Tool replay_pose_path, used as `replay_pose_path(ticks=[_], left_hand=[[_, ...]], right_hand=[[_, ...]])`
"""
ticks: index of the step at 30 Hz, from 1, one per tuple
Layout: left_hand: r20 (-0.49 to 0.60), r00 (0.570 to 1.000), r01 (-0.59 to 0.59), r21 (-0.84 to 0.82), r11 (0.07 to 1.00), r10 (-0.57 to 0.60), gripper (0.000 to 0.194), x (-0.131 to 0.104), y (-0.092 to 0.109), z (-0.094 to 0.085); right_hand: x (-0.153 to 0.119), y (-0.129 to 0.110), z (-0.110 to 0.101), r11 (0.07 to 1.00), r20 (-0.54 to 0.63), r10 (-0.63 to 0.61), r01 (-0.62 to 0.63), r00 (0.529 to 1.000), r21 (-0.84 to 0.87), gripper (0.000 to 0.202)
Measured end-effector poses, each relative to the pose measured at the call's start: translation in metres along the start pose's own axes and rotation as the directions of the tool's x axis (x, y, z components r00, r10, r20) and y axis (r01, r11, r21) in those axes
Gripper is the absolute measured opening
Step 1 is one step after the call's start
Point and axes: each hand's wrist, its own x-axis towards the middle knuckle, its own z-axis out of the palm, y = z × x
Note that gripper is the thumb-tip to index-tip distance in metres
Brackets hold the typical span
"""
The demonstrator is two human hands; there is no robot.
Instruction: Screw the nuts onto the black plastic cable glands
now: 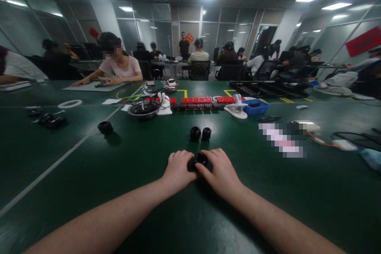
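A black ring-shaped part (201, 159) is held between both hands at the middle of the green table (143, 143). My left hand (179, 168) grips its left side, fingers curled around it. From the right, my right hand (219, 170) closes on the same part, with the thumb at its near edge and the fingers on its far side. Just beyond the hands stand two more black parts, a larger one (195, 133) and a smaller one (206, 133), side by side. Another black part (105, 127) lies farther left.
Farther back are a metal bowl (144, 109), red blocks in a row (197, 100), a white clip (236, 108) and a blue tray (256, 106). Black pieces (51, 120) lie at left. Cables (345, 137) lie at right. A person (122, 65) sits across the table.
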Motion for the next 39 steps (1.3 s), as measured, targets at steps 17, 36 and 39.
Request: replay_pose_path(ticks=[17, 36, 39], left_hand=[[-0.014, 1.0, -0.003, -0.018, 1.0, 0.003, 0.03, 0.0005, -0.0002, -0.0003], [-0.01, 0.999, -0.033, -0.037, 0.999, 0.033, 0.027, 0.0029, -0.005, 0.0013], [0.016, 0.998, -0.057, -0.051, 0.997, 0.058, 0.026, 0.0026, -0.0051, -0.0005]], right_hand=[[0.0022, -0.0005, -0.0031, 0.997, 0.025, 0.017, -0.019, 1.0, 0.068, 0.03], [0.0003, 0.0045, -0.0017, 0.994, -0.006, -0.054, 0.054, 0.999, 0.1, 0.035], [0.0013, 0.0047, -0.0051, 0.993, 0.027, -0.075, 0.072, 0.997, 0.092, 0.032]])
